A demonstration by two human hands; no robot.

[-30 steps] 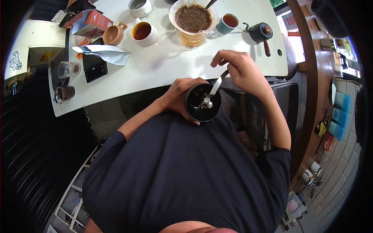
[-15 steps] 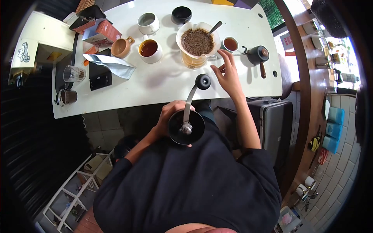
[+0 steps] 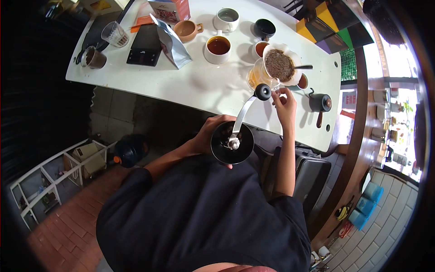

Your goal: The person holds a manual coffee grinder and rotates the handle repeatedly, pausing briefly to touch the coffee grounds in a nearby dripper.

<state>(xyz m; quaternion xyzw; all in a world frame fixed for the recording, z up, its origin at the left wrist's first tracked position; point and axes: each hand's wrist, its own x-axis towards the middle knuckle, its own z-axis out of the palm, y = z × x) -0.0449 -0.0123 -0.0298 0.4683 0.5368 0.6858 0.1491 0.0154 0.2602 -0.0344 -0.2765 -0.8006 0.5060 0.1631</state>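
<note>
My left hand (image 3: 207, 135) is wrapped round a black hand coffee grinder (image 3: 219, 153), held upright against my shirt. Its silver crank (image 3: 244, 112) ends in a black knob (image 3: 263, 92), which overlaps the table edge in view. My right hand (image 3: 286, 105) has its fingers closed at the handle of a glass coffee server (image 3: 254, 78); the knob partly hides the grip. Above the server is a dripper with a white paper filter (image 3: 292, 51) full of wet coffee grounds (image 3: 278, 65). A spoon (image 3: 303, 67) stands in the grounds.
The white table (image 3: 181, 86) holds a white cup of dark drink (image 3: 218, 45), a black cup (image 3: 264, 28), a tan cup (image 3: 185, 31), a silver pouch (image 3: 173, 44), a black scale (image 3: 144, 47) and a kettle (image 3: 321, 103). A dark case (image 3: 312, 170) stands below.
My right hand has moved in to the server's handle, its fingers now bent. The view has turned, and a cup behind the dripper has come into sight. My left hand keeps the grinder.
</note>
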